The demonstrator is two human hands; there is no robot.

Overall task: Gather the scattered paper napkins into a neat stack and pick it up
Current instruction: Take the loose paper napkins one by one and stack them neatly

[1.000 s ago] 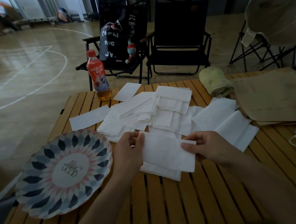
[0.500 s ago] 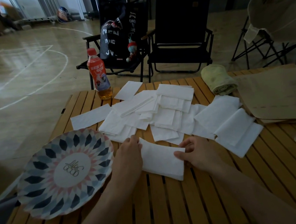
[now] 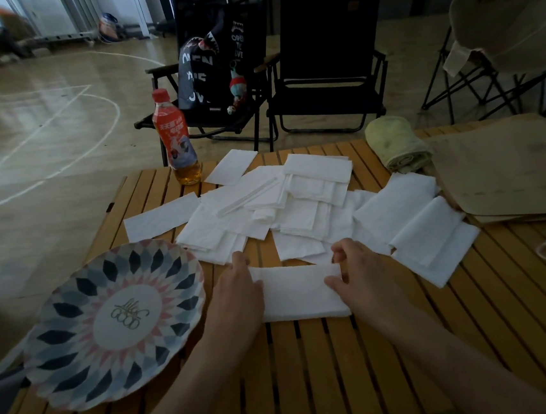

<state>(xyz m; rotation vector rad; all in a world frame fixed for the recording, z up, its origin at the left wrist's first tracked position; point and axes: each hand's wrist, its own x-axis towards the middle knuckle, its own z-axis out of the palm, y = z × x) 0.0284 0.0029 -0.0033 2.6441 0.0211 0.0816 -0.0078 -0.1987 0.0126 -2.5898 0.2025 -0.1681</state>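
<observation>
Left hand [image 3: 239, 286] and right hand [image 3: 359, 273] press the ends of a small napkin stack [image 3: 298, 292] on the desk [image 3: 314, 369], grasping it; scattered napkins [image 3: 265, 207] lie toward the far edge.

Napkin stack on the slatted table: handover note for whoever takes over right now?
Left hand: pressed against the left end of the small stack of folded white paper napkins, not lifting.
Right hand: fingers curled over the stack's right end, squaring it.
Stack lies flat on the wooden slatted table, near edge, between the hands.
Done: a few napkins gathered and aligned.
Left: the scattered white napkins behind the stack, including the single napkin at far left and the overlapping pair at right. Add them, square up, then pick up.
Patterned round plate sits just left of the left hand.
</observation>
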